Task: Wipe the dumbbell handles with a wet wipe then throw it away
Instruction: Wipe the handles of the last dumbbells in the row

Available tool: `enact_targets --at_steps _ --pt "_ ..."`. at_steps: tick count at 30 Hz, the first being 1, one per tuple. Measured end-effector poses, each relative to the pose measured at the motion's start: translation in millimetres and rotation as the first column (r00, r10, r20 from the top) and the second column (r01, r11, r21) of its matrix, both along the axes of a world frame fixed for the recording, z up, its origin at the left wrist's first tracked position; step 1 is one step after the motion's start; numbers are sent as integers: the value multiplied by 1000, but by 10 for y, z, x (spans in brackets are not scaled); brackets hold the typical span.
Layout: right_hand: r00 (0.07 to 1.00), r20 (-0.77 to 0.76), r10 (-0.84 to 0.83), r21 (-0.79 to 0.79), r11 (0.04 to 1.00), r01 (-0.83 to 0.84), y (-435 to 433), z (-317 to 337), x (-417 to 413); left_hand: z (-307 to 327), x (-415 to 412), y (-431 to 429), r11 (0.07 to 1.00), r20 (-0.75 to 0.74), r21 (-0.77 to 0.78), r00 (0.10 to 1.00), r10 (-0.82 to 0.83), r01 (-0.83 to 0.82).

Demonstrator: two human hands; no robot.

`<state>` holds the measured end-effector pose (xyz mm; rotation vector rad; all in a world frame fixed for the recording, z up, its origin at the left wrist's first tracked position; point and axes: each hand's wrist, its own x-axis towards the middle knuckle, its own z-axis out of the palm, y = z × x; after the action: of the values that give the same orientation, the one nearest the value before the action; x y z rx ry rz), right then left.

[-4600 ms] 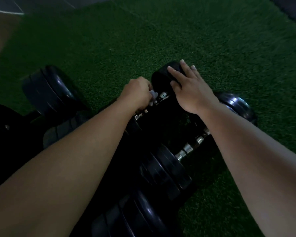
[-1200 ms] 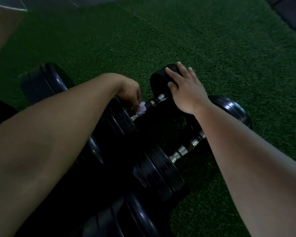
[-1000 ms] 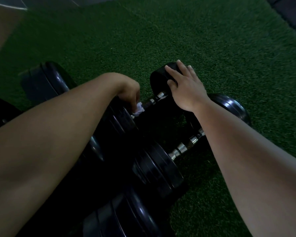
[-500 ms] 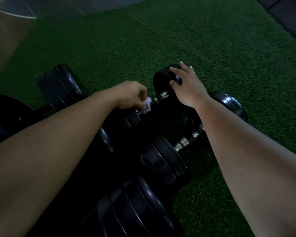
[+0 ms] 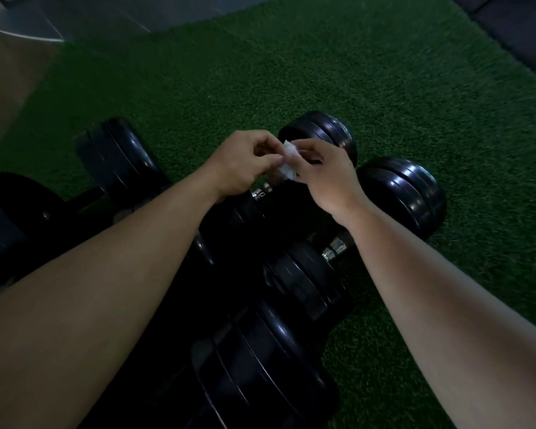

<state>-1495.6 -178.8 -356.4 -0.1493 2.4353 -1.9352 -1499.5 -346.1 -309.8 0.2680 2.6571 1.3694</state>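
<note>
A small white wet wipe (image 5: 289,162) is pinched between both hands above the dumbbells. My left hand (image 5: 242,164) holds its left edge and my right hand (image 5: 321,174) holds its right edge. Below them lie black dumbbells on green turf. The far dumbbell (image 5: 322,131) has a chrome handle (image 5: 260,191) that shows only partly under my hands. The near dumbbell (image 5: 406,193) has a chrome handle (image 5: 334,247), mostly hidden by my right forearm.
More black weight plates (image 5: 118,156) lie at the left, and another stack (image 5: 260,360) sits close at the bottom. Green turf (image 5: 291,72) spreads ahead and to the right. A grey floor strip (image 5: 90,17) borders it at the top left.
My right hand left the far dumbbell's end plate and came to the wipe. My left hand lifted the wipe off the handle, and both hands now hold it.
</note>
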Motion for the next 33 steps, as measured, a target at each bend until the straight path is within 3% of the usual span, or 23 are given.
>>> enact_targets --at_steps 3,5,8,15,18,23,28,30,33 --pt "986 146 -75 -250 962 110 -47 -19 34 32 46 -27 995 29 -48 996 -88 90" --pt "968 228 -105 -303 937 173 -57 -36 15 35 40 -115 969 -28 -232 995 -91 82" --pt "923 358 -139 -266 933 243 -73 -147 -62 -30 45 -259 862 -111 -498 993 43 -93" --pt "754 624 -206 -22 960 280 -81 -615 -181 -255 41 -137 757 -32 -648 996 81 -82" --pt "703 692 -166 -108 938 328 -175 -711 -201 -279 28 -155 725 -30 -684 996 82 -80" --pt "694 720 -26 -494 684 537 -324 -665 -300 -307 44 -121 673 -22 -736 997 78 -68" --pt "678 734 43 -632 408 659 -321 -628 -310 -336 44 -113 649 -31 -758 998 63 -64" --pt "689 723 57 -660 352 664 -310 -645 -291 -351 36 -110 644 -36 -762 997 63 -68" --pt "699 713 51 -667 357 654 -308 -679 -284 -369 29 -115 630 -48 -773 997 60 -75"
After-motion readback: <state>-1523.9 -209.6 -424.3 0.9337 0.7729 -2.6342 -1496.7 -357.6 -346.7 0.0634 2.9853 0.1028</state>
